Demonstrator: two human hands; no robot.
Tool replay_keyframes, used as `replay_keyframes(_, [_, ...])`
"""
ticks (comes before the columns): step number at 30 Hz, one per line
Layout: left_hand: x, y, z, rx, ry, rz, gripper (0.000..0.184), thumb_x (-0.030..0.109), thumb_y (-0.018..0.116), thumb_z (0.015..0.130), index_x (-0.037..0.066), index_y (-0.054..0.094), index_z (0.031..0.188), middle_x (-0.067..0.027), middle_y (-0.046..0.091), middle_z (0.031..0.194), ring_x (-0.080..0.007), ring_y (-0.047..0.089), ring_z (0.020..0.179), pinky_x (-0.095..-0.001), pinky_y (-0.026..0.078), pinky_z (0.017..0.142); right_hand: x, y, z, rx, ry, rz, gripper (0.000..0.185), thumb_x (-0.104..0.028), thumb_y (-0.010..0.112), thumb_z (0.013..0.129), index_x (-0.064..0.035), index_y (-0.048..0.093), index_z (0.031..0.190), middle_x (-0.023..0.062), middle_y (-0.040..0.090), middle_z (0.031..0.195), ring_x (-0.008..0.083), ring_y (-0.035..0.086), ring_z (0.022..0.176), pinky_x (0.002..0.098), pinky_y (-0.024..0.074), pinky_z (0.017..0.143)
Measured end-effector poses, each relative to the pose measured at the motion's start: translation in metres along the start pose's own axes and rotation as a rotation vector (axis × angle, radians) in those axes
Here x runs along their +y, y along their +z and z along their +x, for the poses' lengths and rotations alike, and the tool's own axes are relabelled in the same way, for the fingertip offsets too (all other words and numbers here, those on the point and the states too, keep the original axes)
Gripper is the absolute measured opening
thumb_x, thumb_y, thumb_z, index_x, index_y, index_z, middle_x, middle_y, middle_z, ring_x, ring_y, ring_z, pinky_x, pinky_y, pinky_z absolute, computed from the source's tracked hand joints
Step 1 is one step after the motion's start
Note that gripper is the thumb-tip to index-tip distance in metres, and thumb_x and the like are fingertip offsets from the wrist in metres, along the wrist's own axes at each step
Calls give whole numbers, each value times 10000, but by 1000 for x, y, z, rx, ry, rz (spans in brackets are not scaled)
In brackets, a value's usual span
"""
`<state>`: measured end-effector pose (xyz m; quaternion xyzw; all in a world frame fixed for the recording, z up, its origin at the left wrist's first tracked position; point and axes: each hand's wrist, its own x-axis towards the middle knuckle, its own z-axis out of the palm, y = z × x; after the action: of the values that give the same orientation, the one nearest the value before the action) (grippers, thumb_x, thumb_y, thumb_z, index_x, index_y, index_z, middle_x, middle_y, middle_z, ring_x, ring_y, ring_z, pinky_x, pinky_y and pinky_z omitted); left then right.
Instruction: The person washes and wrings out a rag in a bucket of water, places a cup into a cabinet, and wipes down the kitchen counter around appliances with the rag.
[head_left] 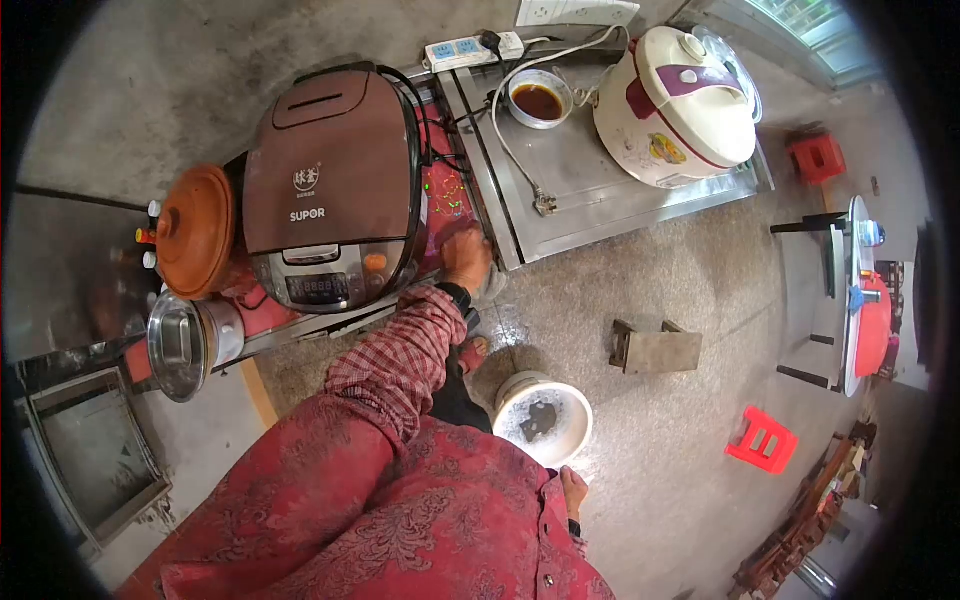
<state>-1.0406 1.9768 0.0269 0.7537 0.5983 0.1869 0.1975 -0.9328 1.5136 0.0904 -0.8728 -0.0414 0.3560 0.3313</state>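
My left hand [466, 260], in a plaid cuff with a dark band at the wrist, reaches down onto the red countertop [452, 200] by its metal edge. Its fingers are curled, and a greyish cloth [492, 285] shows beside them. A brown SUPOR rice cooker [335, 170] stands just left of this hand. My right hand [573, 490] hangs low by my shirt, near the rim of a white bucket [578, 435] in the view. The bucket holds cloudy, foamy water. The right fingers are too small and partly hidden to read.
A steel stovetop [570, 215] carries a bowl of brown liquid [540, 100], a loose plug [545, 203] and a cream rice cooker [675, 110]. Left are a clay pot [195, 230] and a glass lid [177, 345]. On the floor are a small stool [655, 350] and a red stool [763, 440].
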Motion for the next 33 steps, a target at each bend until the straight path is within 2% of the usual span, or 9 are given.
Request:
replay_keyframes(4, [-1, -3, 6, -207, 32, 109, 129, 164, 590, 698, 50, 650, 697, -185, 628, 711, -335, 635, 691, -439, 510, 591, -2, -3, -3, -41, 75, 37, 281, -188, 506, 829, 9, 567, 638, 65, 582, 599, 135, 526, 491, 271, 436, 468])
replay_keyframes(7, [-1, 0, 5, -213, 5, 152, 128, 159, 589, 696, 52, 657, 688, -186, 632, 720, -332, 637, 694, -429, 515, 599, 8, -2, 5, -19, 85, 29, 225, -186, 537, 803, -28, 552, 643, 43, 577, 595, 145, 528, 506, 281, 426, 473])
replay_keyframes(10, [-4, -11, -12, -231, 44, 114, 127, 161, 589, 695, 54, 657, 695, -182, 631, 712, -336, 635, 686, -432, 513, 599, 32, 2, 18, 39, -386, -505, 189, -193, 578, 760, -70, 521, 628, 27, 564, 585, 154, 524, 519, 293, 408, 462])
replay_keyframes(13, [-9, -16, -24, -291, 29, 104, 136, 175, 588, 704, 55, 650, 690, -180, 628, 704, -340, 633, 677, -435, 510, 597, 35, 5, 22, -43, -183, -269, 194, -189, 618, 716, -95, 489, 605, 26, 549, 571, 172, 532, 530, 302, 392, 442])
replay_keyframes(16, [-13, -17, -29, -226, 60, 120, 146, 190, 590, 709, 55, 644, 696, -180, 625, 698, -344, 630, 674, -436, 508, 594, 36, 11, 26, 32, -431, -247, 162, -155, 590, 736, -83, 518, 610, 24, 565, 585, 145, 527, 513, 295, 394, 441])
replay_keyframes(18, [-12, -19, -28, -227, 68, 108, 152, 196, 594, 710, 52, 644, 712, -182, 623, 701, -343, 628, 676, -435, 508, 595, -25, 15, 6, -29, 120, 168, 123, -119, 554, 747, -63, 548, 638, 20, 576, 595, 117, 508, 490, 297, 396, 442])
replay_keyframes(22, [-12, -21, -24, -357, 20, 102, 156, 198, 592, 717, 50, 638, 707, -188, 622, 712, -339, 629, 684, -436, 508, 597, -26, 20, 12, -22, 168, 188, 163, -119, 521, 764, -46, 566, 626, 12, 580, 598, 91, 489, 475, 278, 391, 437])
replay_keyframes(27, [-19, -6, -23, -223, 17, 70, 222, 252, 644, 681, 54, 613, 777, -182, 592, 774, -335, 589, 733, -438, 464, 626, 9, 21, 35, -73, -50, -104, 240, -161, 522, 776, -54, 571, 567, 8, 581, 565, 90, 493, 467, 254, 383, 433])
replay_keyframes(33, [-3, -15, -12, -81, 7, 38, 201, 194, 623, 681, 38, 587, 804, -184, 574, 780, -349, 571, 746, -455, 448, 644, -50, 27, 12, -3, 95, 58, 249, -163, 531, 782, -5, 578, 595, 57, 593, 586, 107, 519, 489, 246, 405, 449])
